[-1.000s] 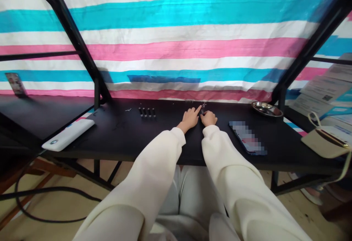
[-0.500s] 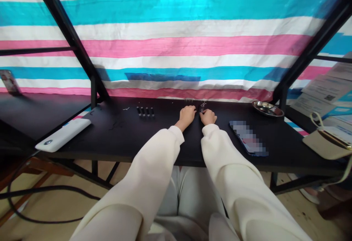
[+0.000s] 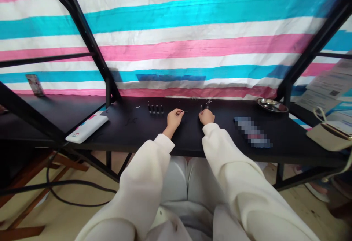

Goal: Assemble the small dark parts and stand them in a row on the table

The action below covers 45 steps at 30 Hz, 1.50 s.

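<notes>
My left hand (image 3: pixel 175 119) is above the black table, thumb and fingertips pinched on a thin dark sliver (image 3: pixel 186 111) that points right. Close by, my right hand (image 3: pixel 207 117) is closed, its fingertips at a small grey-dark cylinder (image 3: pixel 201 107) that stands up from them. Just behind the right hand lie thin white scraps (image 3: pixel 209 102). To the left of both hands, several short black cylinders (image 3: pixel 157 109) with pale ends are lined up in a row. A line of tiny items (image 3: pixel 194 99), too small to name, sits at the table's back edge.
A white power bank (image 3: pixel 87 129) lies at the table's left end. To the right are a phone (image 3: pixel 251 133) with a blurred screen, a shiny metal dish (image 3: pixel 272 105) and a beige pouch (image 3: pixel 327 136). Black frame posts (image 3: pixel 109 87) rise behind the table, before a striped sheet (image 3: pixel 192 47).
My left hand has drawn back leftward from the right one, and a thin dark sliver now shows at its fingertips. The right hand stays nearly in place. The whole view has shifted slightly.
</notes>
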Tool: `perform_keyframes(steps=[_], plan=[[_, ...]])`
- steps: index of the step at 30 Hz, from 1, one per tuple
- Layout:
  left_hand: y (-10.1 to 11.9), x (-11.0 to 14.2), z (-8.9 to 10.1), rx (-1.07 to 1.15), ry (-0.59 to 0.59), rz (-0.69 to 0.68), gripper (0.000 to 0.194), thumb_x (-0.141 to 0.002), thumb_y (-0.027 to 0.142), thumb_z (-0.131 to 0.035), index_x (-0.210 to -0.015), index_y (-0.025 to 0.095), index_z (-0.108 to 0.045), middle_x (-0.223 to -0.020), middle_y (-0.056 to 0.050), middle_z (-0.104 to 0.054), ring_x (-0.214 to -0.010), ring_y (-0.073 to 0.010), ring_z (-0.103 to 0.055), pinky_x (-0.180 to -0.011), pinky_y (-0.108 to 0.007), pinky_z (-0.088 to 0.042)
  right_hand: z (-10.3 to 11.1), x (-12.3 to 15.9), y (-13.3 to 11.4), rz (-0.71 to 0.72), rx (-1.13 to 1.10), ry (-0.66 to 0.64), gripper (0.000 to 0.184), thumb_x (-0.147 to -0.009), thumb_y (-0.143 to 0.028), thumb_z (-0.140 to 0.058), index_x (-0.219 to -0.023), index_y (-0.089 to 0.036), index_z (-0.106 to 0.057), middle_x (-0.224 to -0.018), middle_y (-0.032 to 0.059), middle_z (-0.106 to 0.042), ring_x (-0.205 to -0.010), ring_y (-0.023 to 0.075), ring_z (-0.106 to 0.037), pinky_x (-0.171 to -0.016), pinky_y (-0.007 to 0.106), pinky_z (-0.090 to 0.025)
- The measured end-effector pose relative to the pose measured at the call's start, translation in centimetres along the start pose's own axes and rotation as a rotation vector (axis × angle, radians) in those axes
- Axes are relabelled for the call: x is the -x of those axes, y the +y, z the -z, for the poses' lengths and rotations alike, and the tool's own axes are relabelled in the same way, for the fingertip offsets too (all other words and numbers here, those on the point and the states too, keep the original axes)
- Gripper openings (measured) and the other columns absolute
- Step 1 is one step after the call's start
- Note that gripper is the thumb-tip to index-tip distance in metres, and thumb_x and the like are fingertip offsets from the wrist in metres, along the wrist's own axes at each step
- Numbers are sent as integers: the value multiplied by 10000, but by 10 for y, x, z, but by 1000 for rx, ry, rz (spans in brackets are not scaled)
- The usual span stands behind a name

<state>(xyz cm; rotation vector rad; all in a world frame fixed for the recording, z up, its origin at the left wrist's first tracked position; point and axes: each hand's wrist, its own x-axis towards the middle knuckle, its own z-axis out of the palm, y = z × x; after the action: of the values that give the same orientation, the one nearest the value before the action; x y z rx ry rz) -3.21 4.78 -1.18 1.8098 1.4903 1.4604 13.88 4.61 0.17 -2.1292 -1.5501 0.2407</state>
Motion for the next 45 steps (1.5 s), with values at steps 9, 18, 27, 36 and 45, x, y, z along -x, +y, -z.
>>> perform_keyframes(steps=[9,18,27,36,45], plan=[[-6,3,3,153,52,48,161,-707,258,-626,-805,135,-663,-706,-47,-649,-587,-106,-549,-606,-230,-444,-22,29,-30,192,58,3,204,-816,-285,-489,-902,-166,-631,-992,104,-637,-955,223,-574,-784,332,-383],[-3,1,6,301,89,77,178,-707,260,-624,-809,119,-656,-707,-61,-648,-645,-131,-594,-651,-253,-470,-21,30,-23,409,155,99,170,-807,-233,-478,-858,-155,-620,-957,100,-635,-923,215,-552,-763,325,-339],[-1,3,6,315,68,73,144,-710,210,-611,-819,125,-654,-709,-55,-644,-649,-128,-594,-665,-262,-478,-22,30,-22,414,180,127,171,-806,-247,-471,-849,-159,-611,-943,101,-626,-903,213,-539,-755,322,-309],[5,5,8,251,53,-11,198,-740,235,-589,-890,132,-666,-713,-49,-655,-626,-120,-586,-631,-243,-466,-19,35,-25,494,295,182,190,-809,-207,-442,-876,-127,-602,-928,134,-614,-889,224,-521,-750,337,-294],[4,9,6,123,-31,-132,215,-764,291,-568,-884,152,-681,-766,-56,-671,-619,-118,-573,-640,-250,-465,-17,36,-25,552,233,238,154,-805,-207,-452,-845,-142,-586,-911,116,-611,-868,222,-494,-738,336,-270]])
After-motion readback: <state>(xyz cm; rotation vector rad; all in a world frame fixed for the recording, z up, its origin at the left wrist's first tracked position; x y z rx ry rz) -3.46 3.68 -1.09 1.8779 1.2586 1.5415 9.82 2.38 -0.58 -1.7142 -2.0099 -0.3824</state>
